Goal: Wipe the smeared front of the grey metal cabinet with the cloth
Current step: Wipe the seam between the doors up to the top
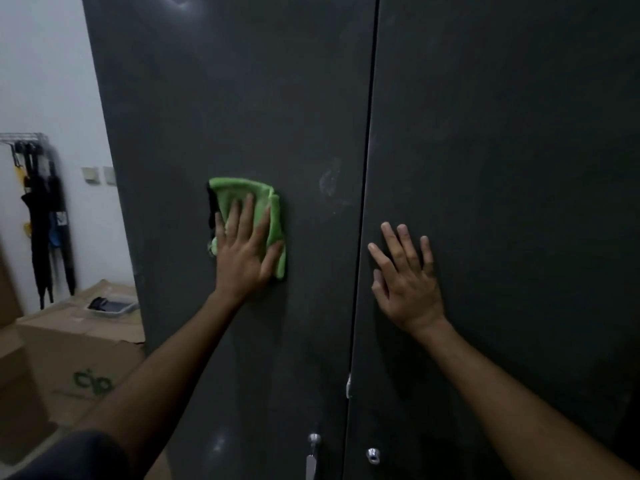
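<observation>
The grey metal cabinet point(263, 98) fills most of the head view, with two tall doors meeting at a vertical seam. A folded green cloth point(242, 195) lies flat against the left door. My left hand point(244, 252) presses on the cloth with fingers spread. A pale smear point(330, 181) shows on the left door, to the right of the cloth, near the seam. My right hand point(407, 282) rests flat on the right door with fingers apart, holding nothing.
A key in a lock point(313, 445) and a round lock point(373, 455) sit low on the doors. Cardboard boxes point(76, 351) stand left of the cabinet, a small tray point(112, 304) on top. Dark umbrellas point(45, 216) hang on the white wall.
</observation>
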### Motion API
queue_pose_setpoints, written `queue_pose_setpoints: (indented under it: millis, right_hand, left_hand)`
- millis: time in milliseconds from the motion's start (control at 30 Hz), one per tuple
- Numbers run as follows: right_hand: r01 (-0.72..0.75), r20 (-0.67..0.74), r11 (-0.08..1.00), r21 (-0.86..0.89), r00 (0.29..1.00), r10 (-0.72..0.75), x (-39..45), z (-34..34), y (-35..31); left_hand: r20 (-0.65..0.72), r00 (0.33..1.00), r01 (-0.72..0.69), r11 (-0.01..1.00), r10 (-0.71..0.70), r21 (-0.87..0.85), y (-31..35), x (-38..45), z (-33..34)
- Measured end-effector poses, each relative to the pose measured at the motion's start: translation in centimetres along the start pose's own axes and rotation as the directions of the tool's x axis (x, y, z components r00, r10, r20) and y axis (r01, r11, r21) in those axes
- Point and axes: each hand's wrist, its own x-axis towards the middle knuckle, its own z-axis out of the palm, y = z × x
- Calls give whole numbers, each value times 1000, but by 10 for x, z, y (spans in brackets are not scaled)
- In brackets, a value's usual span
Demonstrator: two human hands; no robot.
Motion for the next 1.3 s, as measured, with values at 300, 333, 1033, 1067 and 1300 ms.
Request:
queue_pose_setpoints:
  millis: [300, 333, 1033, 1067, 1300]
  right_hand:
    - [-10, 18, 1000, -17, 1000, 10, 1, 0, -1]
    - [-5, 20, 1000, -14, 1000, 5, 1, -1, -1]
    - [-307, -301, 796, 522, 807, 509, 66, -70, 7]
    - [-337, -349, 784, 521, 754, 556, 74, -76, 14]
    - [-306, -79, 889, 340, 933, 352, 97, -74, -7]
  left_hand:
    - [-77, 718, 670, 717, -691, -191, -70, 116, -55]
    - [-97, 746, 636, 748, -659, -189, -50, 137, -54]
    - [-69, 922, -375, 923, 381, 86, 160, 182, -14]
    - [-15, 857, -512, 854, 515, 93, 168, 173, -11]
    - [69, 822, -503, 777, 566, -380, 143, 127, -17]
